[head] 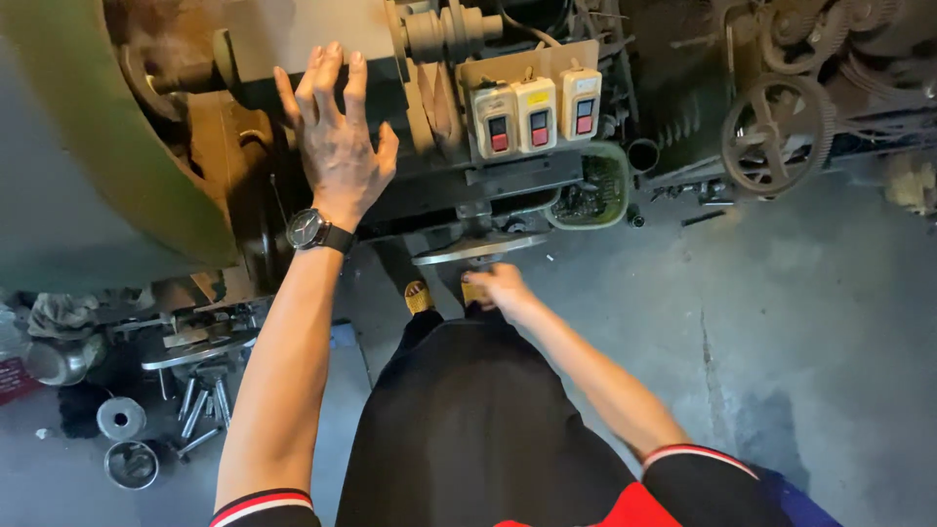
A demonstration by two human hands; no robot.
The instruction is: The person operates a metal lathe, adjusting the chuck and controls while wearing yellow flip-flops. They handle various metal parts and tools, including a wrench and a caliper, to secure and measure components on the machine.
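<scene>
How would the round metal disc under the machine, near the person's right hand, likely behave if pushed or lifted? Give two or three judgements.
The round metal disc looks solid steel, so it is probably heavy for its size and stiff. Its smooth grey face may be slippery under the right hand, which is close to its edge. It seems mounted on the machine above, so a push would likely turn it, not slide it.

Dim, warm light; edges distorted
</scene>
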